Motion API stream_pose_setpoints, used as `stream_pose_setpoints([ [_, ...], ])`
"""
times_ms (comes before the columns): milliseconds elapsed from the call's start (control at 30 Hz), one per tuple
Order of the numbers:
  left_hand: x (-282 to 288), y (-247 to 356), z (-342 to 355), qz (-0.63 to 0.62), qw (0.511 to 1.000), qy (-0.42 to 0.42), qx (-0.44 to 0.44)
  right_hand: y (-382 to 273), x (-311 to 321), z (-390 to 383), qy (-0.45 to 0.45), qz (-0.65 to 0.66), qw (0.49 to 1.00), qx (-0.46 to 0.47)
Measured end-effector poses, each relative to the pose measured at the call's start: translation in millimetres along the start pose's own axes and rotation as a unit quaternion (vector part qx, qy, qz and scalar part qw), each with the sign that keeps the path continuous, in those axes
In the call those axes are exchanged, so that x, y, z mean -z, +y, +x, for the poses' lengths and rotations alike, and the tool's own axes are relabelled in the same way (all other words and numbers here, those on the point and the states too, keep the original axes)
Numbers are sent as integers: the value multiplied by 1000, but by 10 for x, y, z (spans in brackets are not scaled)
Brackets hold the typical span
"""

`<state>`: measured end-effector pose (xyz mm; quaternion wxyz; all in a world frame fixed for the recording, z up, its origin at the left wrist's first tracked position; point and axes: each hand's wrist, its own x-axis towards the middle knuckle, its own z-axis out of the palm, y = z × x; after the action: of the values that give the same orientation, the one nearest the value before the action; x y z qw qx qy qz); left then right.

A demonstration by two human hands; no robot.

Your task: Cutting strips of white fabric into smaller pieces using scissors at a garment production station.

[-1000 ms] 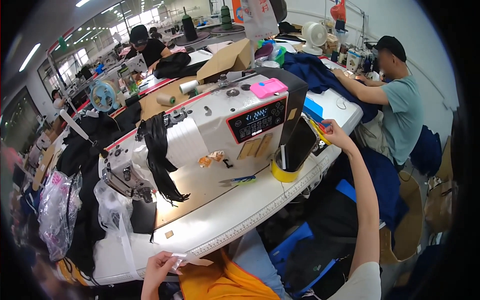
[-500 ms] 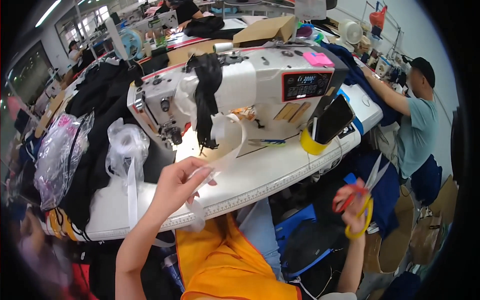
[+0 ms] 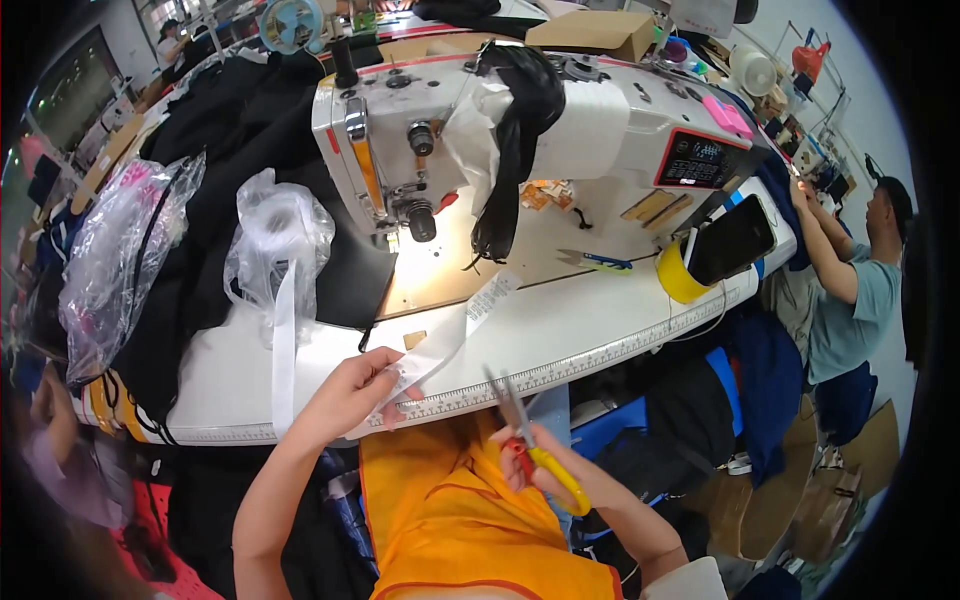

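Observation:
My left hand (image 3: 366, 398) pinches a strip of white printed tape (image 3: 462, 328) near the table's front edge. The tape's far end lies on the sewing table toward the machine. My right hand (image 3: 530, 458) grips scissors (image 3: 567, 484) with red and yellow handles, their blades pointing up toward the tape, a little right of my left hand. The white sewing machine (image 3: 600, 130) stands behind, draped with black strips (image 3: 534, 90). Small snips (image 3: 590, 260) lie on the machine bed. A bagged roll of white tape (image 3: 277, 222) sits to the left with its end hanging over the edge.
A yellow holder (image 3: 676, 285) holds a phone (image 3: 733, 238). A plastic bag (image 3: 125, 255) and black fabric (image 3: 205, 130) cover the left side. Orange fabric (image 3: 465, 530) lies below the table edge. A co-worker (image 3: 853, 305) works at right; another person's arm (image 3: 48, 420) shows at lower left.
My right hand has brought the scissors from the phone holder down and leftward, close to my left hand. My left hand has raised the tape onto the table. The view has shifted downward.

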<state>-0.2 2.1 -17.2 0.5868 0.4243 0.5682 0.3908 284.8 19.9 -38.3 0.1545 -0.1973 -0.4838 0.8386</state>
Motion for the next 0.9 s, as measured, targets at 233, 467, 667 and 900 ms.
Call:
stream_pose_setpoints([
  [233,-128,132,129,25,999,-19,45,322,15,-2,36,-222,967,-118],
  [467,-237,107,147,-91,992,-88,25,142,5,235,98,-389,916,-11],
  [667,-262,143,158,-87,992,-80,46,33,20,239,108,-419,901,-37],
  [900,-254,146,217,-70,992,-92,53,-70,82,259,95,-422,901,-17],
])
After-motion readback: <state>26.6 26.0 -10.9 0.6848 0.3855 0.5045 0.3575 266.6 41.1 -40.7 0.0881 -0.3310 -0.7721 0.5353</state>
